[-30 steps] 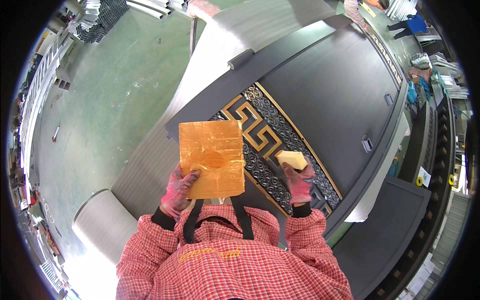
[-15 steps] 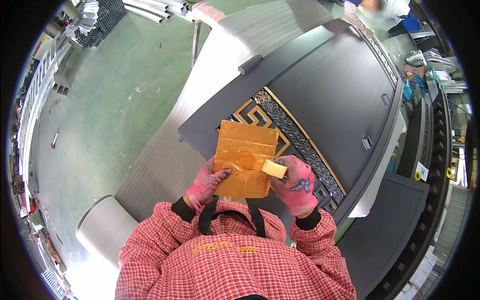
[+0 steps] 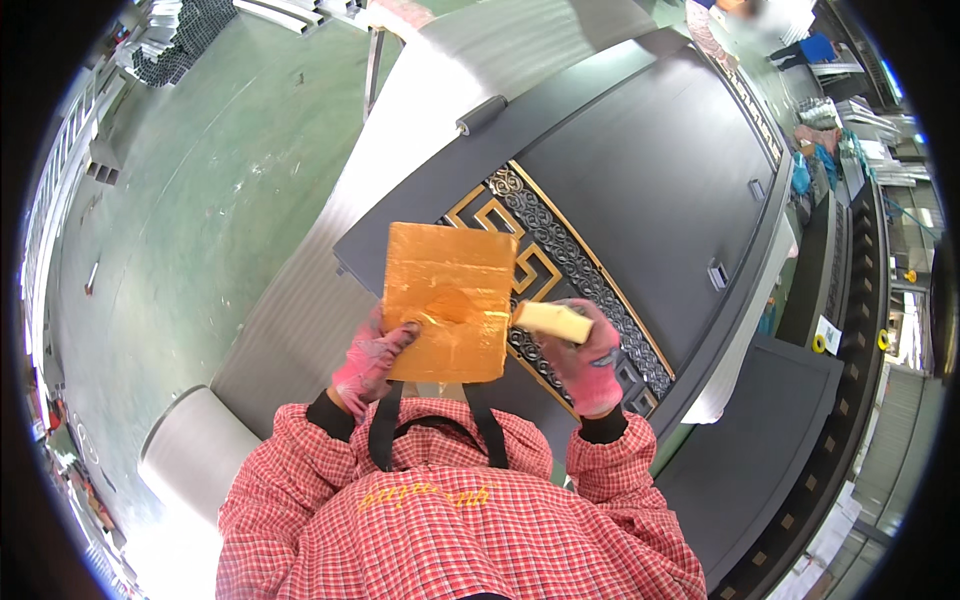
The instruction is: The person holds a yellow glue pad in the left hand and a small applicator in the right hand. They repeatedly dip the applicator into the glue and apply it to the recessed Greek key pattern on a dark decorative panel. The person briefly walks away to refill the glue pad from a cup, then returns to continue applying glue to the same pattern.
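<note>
My left hand (image 3: 372,362), in a stained pink glove, grips the lower left edge of a flat square board (image 3: 450,270) coated in gold paint, thumb on top. A darker wet-looking patch lies at the board's middle. In my right hand (image 3: 588,362), gloved too and a little blurred, is a pale yellow sponge (image 3: 556,321), its left end gold-stained and close to the board's right edge. Beneath both hands lies a dark grey door panel (image 3: 640,190) with a gold key pattern (image 3: 535,275) and a raised black scroll band (image 3: 570,245). The board hides part of the pattern.
Grey sheeting (image 3: 290,320) lies under the panel, with a large roll (image 3: 195,440) at lower left. A small dark roller (image 3: 482,115) rests at the panel's far edge. Another dark panel (image 3: 760,450) is at right. Metal tubes (image 3: 180,45) are stacked far left; another person's arm (image 3: 708,35) reaches the panel's far end.
The sponge has come away from the board's face to its right side, and its gold-stained end now shows. The board sits slightly further left and higher in view.
</note>
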{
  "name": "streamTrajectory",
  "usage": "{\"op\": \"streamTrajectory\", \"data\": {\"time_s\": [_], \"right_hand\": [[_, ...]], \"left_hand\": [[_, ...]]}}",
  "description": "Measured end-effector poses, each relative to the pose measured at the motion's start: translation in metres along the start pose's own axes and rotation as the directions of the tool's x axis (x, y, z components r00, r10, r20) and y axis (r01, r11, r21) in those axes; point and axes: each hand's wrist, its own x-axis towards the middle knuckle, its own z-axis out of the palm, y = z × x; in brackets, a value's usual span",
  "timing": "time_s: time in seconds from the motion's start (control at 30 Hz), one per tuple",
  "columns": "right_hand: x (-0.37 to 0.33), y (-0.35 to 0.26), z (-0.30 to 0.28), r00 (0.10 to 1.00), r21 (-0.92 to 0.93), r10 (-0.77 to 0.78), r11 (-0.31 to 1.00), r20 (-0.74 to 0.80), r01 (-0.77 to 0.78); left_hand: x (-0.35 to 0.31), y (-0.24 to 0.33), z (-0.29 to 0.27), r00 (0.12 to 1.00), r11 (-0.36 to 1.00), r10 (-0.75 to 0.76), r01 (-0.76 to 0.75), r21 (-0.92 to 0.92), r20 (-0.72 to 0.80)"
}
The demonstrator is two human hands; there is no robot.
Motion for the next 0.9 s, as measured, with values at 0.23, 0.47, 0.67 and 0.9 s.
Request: {"op": "streamTrajectory", "data": {"time_s": [0.23, 0.47, 0.67, 0.9], "right_hand": [[-0.003, 0.135, -0.019, 0.961, -0.104, 0.274, 0.958, 0.044, -0.268], [0.001, 0.204, 0.010, 0.973, -0.194, 0.219, 0.960, 0.071, -0.202], [0.022, 0.203, 0.011, 0.979, -0.332, 0.077, 0.943, 0.191, -0.010], [0.020, 0.198, -0.004, 0.936, -0.490, 0.080, 0.865, 0.343, 0.106]], "left_hand": [[-0.022, -0.008, -0.001, 0.982, 0.987, 0.163, -0.160, 0.035, -0.101], [-0.040, -0.021, 0.007, 0.967, 0.982, 0.190, -0.184, 0.046, -0.171], [-0.045, -0.044, -0.009, 0.958, 0.973, 0.224, -0.229, -0.006, -0.181], [-0.048, -0.041, 0.011, 0.944, 0.976, 0.216, -0.214, 0.039, -0.248]]}}
